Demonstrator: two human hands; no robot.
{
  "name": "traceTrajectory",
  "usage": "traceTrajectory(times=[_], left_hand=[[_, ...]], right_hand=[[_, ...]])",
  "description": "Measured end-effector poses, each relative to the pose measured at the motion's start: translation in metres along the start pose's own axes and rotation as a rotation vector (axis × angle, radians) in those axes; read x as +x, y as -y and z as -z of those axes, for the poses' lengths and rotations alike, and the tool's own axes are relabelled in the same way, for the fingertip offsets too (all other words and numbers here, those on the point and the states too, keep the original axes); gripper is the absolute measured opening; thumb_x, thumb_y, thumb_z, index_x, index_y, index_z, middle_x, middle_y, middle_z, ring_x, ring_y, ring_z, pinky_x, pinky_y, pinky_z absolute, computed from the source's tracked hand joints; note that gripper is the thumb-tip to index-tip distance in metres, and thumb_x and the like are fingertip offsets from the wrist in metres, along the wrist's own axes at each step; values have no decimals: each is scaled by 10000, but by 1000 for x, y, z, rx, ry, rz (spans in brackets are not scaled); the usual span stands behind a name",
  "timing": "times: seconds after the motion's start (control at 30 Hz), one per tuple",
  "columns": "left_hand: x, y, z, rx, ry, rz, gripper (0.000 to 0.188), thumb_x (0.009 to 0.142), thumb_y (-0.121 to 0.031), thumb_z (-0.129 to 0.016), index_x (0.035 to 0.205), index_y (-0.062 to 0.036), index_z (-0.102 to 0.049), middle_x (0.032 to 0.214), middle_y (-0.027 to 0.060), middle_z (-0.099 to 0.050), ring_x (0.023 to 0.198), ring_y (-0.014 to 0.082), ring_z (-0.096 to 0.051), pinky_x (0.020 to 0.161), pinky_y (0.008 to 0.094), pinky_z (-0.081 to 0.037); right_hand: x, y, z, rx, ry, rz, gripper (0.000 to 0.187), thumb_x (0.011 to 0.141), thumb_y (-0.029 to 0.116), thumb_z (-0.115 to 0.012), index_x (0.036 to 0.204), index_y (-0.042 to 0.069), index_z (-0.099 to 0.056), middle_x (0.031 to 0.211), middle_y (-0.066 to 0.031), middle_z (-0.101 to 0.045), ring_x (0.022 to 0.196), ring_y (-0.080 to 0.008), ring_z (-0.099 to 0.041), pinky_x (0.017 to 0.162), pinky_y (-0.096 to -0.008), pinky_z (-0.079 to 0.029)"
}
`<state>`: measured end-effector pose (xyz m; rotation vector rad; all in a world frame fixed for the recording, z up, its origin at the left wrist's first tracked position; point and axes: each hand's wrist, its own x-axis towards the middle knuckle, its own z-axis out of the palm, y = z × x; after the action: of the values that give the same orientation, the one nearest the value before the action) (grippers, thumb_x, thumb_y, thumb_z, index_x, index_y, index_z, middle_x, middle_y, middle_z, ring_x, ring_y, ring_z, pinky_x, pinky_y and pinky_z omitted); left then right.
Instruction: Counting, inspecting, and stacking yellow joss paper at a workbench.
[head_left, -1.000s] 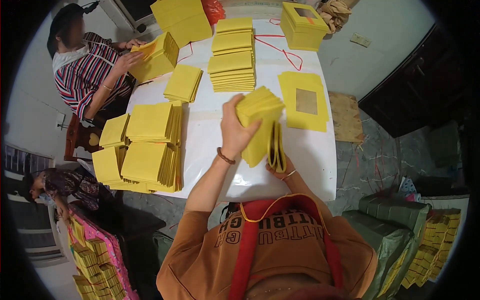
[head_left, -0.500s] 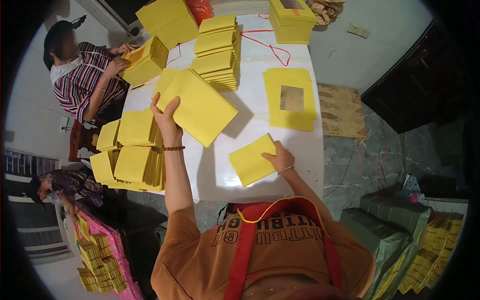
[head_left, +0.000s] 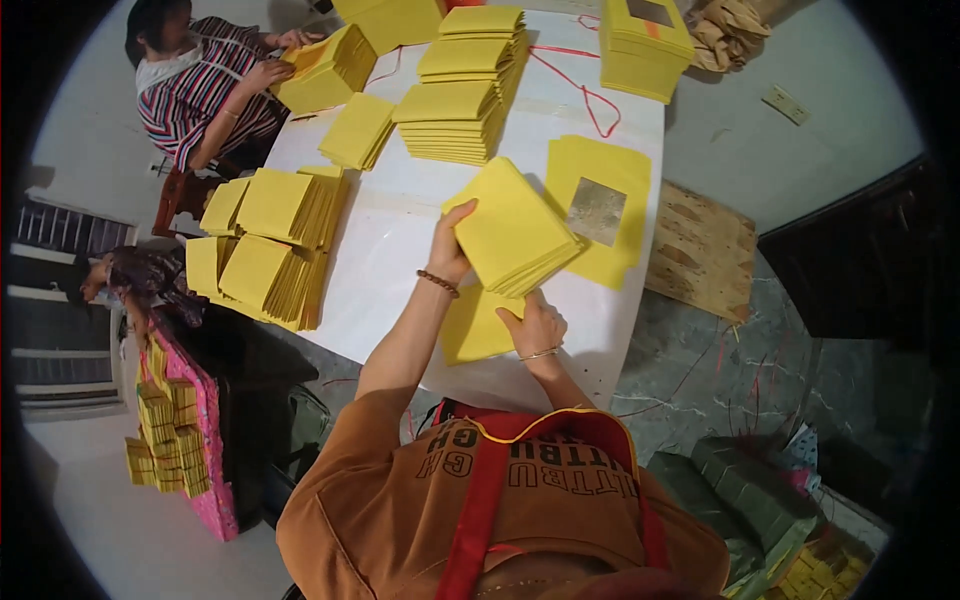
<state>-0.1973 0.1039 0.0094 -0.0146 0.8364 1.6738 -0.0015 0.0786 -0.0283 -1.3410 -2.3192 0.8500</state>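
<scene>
My left hand (head_left: 455, 240) is closed on the left edge of a thick stack of yellow paper (head_left: 515, 220), thumb on top, its layers fanned along the near edge. That stack is tilted above the white table. Beneath its near corner lies a second, flatter piece of yellow paper (head_left: 472, 332). My right hand (head_left: 538, 330) grips this lower paper with the thumb on top; its other fingers are partly hidden. Just right of the raised stack are flat yellow sheets with a silvery square (head_left: 597, 210).
Piles of yellow paper stand at the table's left edge (head_left: 265, 240) and back (head_left: 450, 110). A red cord loop (head_left: 600, 110) lies near a yellow block (head_left: 645, 50). A person in stripes (head_left: 215, 85) handles paper at far left; another (head_left: 145, 280) is behind at left.
My left hand has carried its stack right and nearer, over the paper in my right hand. The view has shifted. A small pile stands where the raised stack partly covered it.
</scene>
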Motion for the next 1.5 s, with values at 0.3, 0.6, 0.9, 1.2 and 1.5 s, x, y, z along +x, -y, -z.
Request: traceTrajectory(times=[0.3,0.6,0.9,1.2,1.5], left_hand=[[94,9,-72,-142,78,-107,354,828,-216,-568,1115,-17,-511,1074,103,-582,953,248,-567,850,390,-459],[240,-2,-118,-239,-296,-402,803,703,-84,-680,1329,-43,-178,1254,163,-371,1109,303,-438,902,443,-417],[275,15,-124,-35,-595,-683,750,662,-137,-716,1249,-40,-259,1200,179,-383,1040,297,-452,907,393,-399],[273,9,-138,-65,-842,-558,849,627,-290,-765,1254,-43,-248,1166,235,-382,1072,349,-423,892,438,-401],[269,4,-142,204,-974,-389,1087,569,-686,-656,1310,-24,-214,1194,214,-373,1076,300,-410,947,383,-338]], right_hand=[[-1,-6,-11,-30,-36,-85,474,689,433,-657,953,60,-530,790,-154,-615,700,-372,-578,626,-458,-449],[-6,1,-13,92,52,-190,450,695,440,-649,947,80,-550,748,-145,-619,649,-328,-602,578,-440,-462],[-1,7,-2,89,93,-190,413,698,406,-659,959,104,-555,712,-124,-625,622,-316,-606,564,-427,-465],[-3,-1,-8,140,-14,-76,448,707,435,-658,931,66,-541,669,-147,-603,602,-334,-593,536,-424,-451],[-3,2,-2,154,19,-105,425,710,397,-666,933,60,-534,682,-150,-606,609,-335,-593,531,-425,-448]])
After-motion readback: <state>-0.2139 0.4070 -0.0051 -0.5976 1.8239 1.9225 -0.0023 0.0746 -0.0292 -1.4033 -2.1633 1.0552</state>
